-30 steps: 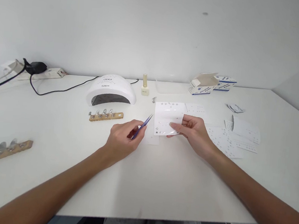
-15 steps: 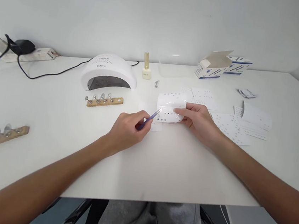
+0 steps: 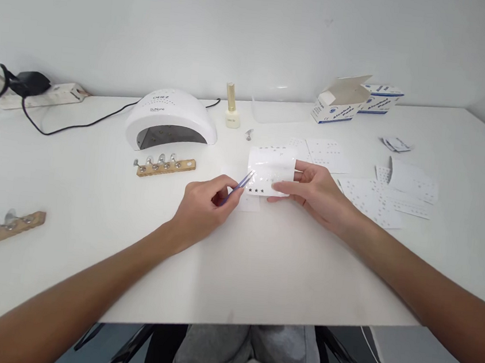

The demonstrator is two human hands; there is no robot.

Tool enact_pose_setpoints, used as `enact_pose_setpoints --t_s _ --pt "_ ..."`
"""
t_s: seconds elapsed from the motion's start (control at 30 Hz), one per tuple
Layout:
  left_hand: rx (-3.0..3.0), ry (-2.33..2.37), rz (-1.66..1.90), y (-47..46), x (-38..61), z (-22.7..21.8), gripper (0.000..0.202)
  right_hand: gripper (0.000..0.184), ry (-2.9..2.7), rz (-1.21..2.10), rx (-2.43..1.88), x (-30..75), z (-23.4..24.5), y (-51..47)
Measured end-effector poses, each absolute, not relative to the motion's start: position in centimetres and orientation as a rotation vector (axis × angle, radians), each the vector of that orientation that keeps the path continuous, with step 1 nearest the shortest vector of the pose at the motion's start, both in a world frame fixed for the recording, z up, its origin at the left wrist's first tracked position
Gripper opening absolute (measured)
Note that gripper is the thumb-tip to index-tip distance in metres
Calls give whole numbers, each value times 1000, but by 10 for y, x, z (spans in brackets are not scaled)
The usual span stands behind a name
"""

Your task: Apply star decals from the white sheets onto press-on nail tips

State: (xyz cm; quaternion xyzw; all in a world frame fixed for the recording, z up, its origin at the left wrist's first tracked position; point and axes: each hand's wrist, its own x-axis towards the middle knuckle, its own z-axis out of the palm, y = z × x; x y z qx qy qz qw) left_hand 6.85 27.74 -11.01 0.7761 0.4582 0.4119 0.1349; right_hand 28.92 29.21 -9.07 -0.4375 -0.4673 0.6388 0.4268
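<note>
My left hand [image 3: 205, 205] is closed around purple tweezers [image 3: 236, 188], whose tips reach the left part of a white sticker sheet [image 3: 266, 164]. Whether the tips grip anything is too small to tell. My right hand [image 3: 317, 194] pinches that sheet by its right side, thumb in front and fingers behind, above the table. Dark stars line the sheet's lower edge and paler marks run along its top. Just behind the sheet, a single small clear piece on a metal stand [image 3: 249, 135] stands on the table.
A white nail lamp [image 3: 171, 116], a polish bottle [image 3: 233, 108] and a wooden strip of nail tips [image 3: 166, 167] stand behind my left hand. Another strip [image 3: 1, 232] lies far left. More sticker sheets [image 3: 371, 198] lie right, before alcohol pad boxes [image 3: 341, 102]. A power strip [image 3: 63, 96] sits back left.
The right thumb has shifted lower on the sheet, and the fingers behind it have spread. The tweezers stay at the sheet's left part. The whole view has shifted slightly.
</note>
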Motion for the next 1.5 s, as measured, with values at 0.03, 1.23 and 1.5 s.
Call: enact_pose_setpoints --t_s 0.03,1.23,1.5 --pt "2260 1314 1194 277 69 -110 12 30 -1166 1606 -1090 289 -91 292" --pt "2573 1210 903 274 71 -115 19 18 -1182 1539 -1297 282 -93 284" --pt "2530 1241 849 273 71 -114 19 16 -1148 1562 -1244 280 -90 285"
